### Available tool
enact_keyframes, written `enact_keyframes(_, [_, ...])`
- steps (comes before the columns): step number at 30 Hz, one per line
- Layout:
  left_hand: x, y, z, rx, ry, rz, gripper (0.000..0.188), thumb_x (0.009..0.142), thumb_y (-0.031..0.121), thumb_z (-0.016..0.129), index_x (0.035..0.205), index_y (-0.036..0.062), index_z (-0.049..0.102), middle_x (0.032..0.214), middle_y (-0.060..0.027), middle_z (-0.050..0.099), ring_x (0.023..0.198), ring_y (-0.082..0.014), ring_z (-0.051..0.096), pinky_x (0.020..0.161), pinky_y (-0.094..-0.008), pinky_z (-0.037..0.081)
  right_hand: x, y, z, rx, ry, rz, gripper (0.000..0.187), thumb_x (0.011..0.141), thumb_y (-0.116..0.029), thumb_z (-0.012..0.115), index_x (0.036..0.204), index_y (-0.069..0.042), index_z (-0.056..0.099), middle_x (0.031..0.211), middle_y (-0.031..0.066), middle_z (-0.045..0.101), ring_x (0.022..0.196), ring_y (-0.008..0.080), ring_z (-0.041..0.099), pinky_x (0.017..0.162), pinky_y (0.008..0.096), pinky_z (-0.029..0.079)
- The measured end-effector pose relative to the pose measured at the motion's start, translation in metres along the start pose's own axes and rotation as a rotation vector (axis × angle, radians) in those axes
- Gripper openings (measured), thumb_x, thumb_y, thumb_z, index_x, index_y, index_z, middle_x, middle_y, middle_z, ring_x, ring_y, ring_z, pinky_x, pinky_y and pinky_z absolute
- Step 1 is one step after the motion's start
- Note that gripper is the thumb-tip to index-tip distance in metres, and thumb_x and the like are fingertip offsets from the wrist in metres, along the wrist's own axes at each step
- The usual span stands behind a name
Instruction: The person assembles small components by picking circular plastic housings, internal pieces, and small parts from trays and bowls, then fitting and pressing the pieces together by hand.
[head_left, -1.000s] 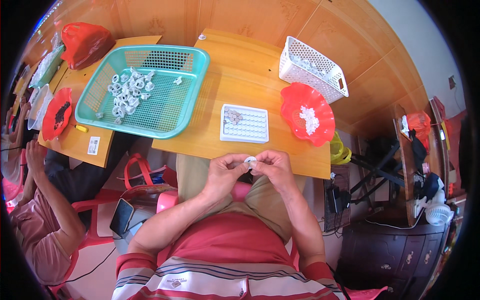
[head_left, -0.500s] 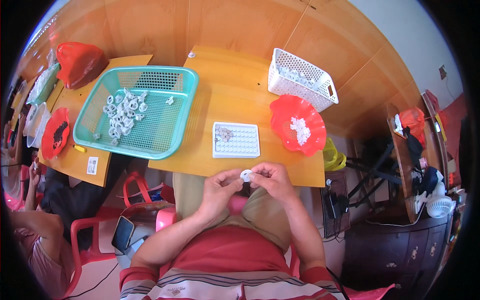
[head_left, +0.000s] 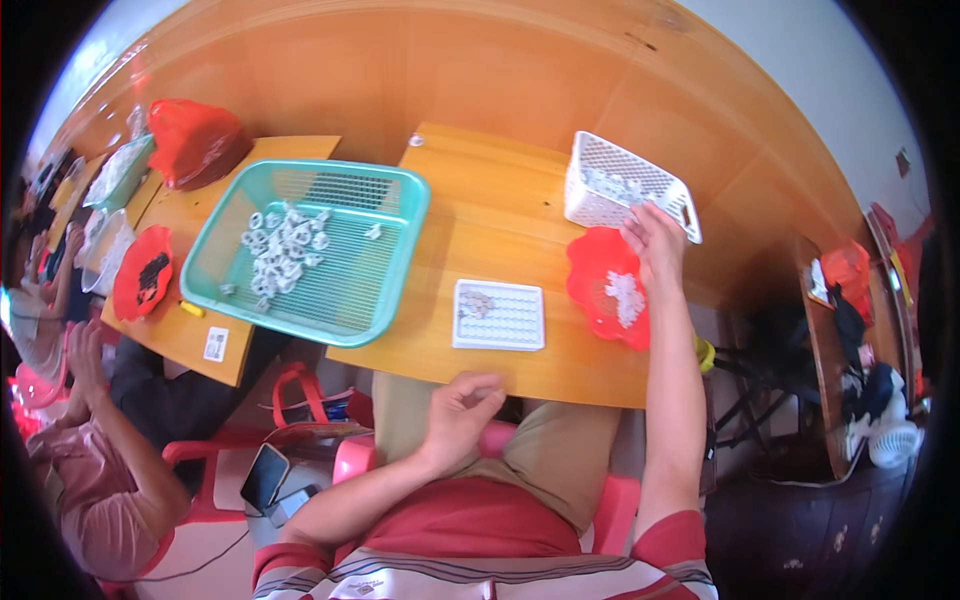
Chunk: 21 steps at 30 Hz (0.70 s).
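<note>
My right hand (head_left: 655, 242) reaches out to the near rim of a white perforated basket (head_left: 598, 203), its fingers drawn together and pointing down. Whether they pinch a small piece is too blurred to tell. Pale small parts (head_left: 622, 187) lie inside that basket. My left hand (head_left: 463, 415) stays over my lap at the table's front edge, fingers curled toward the thumb; what it holds, if anything, is hidden. Just beyond it lies a white tray (head_left: 520, 342) with rows of round recesses, and small greyish discs (head_left: 477, 305) sit at its left side.
A red wavy-edged bowl (head_left: 590, 262) with white bits (head_left: 626, 298) stands under my right forearm. To the left is a green basket (head_left: 395, 275) of white ring-shaped parts (head_left: 285, 245). Farther left are a red bowl (head_left: 128, 280) of dark bits, a red bag (head_left: 195, 145) and another person's arm (head_left: 125, 430).
My hands have parted: the right one has moved forward and right to the white basket, while the left stays near my lap. The round white piece they held together no longer shows.
</note>
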<state>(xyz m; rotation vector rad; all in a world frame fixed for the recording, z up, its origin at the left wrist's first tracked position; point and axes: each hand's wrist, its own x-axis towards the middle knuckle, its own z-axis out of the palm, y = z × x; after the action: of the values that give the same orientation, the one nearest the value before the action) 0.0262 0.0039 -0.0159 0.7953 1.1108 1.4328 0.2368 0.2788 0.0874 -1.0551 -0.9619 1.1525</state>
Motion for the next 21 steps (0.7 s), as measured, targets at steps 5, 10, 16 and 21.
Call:
enact_keyframes(5, [-0.001,0.057,-0.021,0.405,0.038,0.338,0.018,0.086,-0.001,0.066,0.103,0.0009,0.068,0.098,-0.0078,0.065,0.087,-0.0139,0.062,0.073,-0.0266,0.051,-0.066,0.02,0.013,-0.176,-0.208,0.08,0.027,0.088,-0.01,0.067,0.11,0.004,0.061,0.089,0.0058,0.066,0.071,0.0107,0.063,0.067,0.0257,0.057])
enact_keyframes(10, [0.052,0.125,-0.085,0.738,0.197,0.567,0.015,0.081,-0.001,0.068,0.096,0.0011,0.069,0.091,-0.0111,0.067,0.08,-0.0208,0.066,0.069,-0.0295,0.052,-0.113,0.034,-0.007,-0.311,-0.333,0.021,0.015,0.088,-0.008,0.065,0.097,0.003,0.067,0.075,0.0029,0.065,0.065,0.0073,0.06,0.059,0.0212,0.047])
enact_keyframes(16, [0.161,0.141,-0.176,1.266,0.147,0.405,0.031,0.075,0.015,0.073,0.104,0.0044,0.07,0.091,-0.0178,0.068,0.084,-0.0312,0.068,0.077,-0.0403,0.054,-0.144,0.041,-0.005,-0.373,-0.469,0.058,0.012,0.088,-0.006,0.066,0.097,0.002,0.067,0.078,0.0037,0.066,0.065,0.0085,0.062,0.061,0.0224,0.053])
enact_keyframes(21, [0.211,0.124,-0.185,1.586,-0.035,0.396,0.038,0.076,0.017,0.07,0.112,0.0065,0.067,0.105,-0.0203,0.065,0.1,-0.0372,0.062,0.09,-0.0451,0.049,-0.167,0.03,-0.007,-0.312,-0.499,0.098,0.016,0.088,-0.01,0.067,0.096,0.003,0.068,0.075,0.0025,0.065,0.066,0.0066,0.059,0.062,0.0219,0.049])
